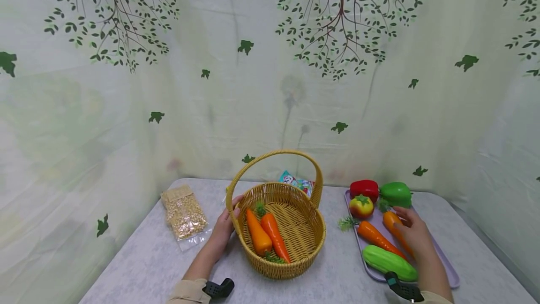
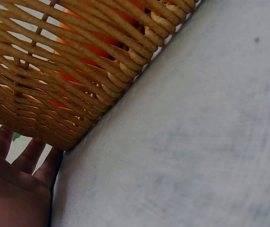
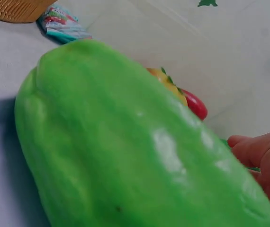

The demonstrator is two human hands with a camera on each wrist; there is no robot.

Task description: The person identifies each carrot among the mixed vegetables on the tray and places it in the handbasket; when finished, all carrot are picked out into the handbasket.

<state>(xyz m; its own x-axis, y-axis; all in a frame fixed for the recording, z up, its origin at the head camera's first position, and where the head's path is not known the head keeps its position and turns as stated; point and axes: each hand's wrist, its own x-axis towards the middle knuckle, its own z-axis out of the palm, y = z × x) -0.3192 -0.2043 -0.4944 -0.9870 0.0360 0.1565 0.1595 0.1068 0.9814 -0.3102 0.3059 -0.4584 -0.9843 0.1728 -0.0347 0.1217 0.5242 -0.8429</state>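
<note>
In the head view my left hand [image 1: 222,230] touches the left side of a round wicker basket [image 1: 310,247], its fingers beside the foot of the arched handle [image 1: 276,153]. The left wrist view shows those fingers [image 2: 28,156] stretched against the weave. Two toy carrots [image 1: 257,233] lie inside the basket. Over a purple tray [image 1: 449,266], my right hand [image 1: 415,233] holds an orange carrot [image 1: 391,222] between thumb and fingers. Another carrot [image 1: 377,238] and a long light-green vegetable [image 1: 388,262] lie beside it. That vegetable hides most of this hand in the right wrist view.
At the tray's far end sit a red pepper [image 1: 364,189], a green pepper [image 1: 396,193] and a red-yellow fruit [image 1: 361,207]. Left of the basket lies a clear bag of grains [image 1: 185,215]. A colourful packet [image 1: 297,182] lies behind the basket, near a leaf-print curtain [image 1: 270,107].
</note>
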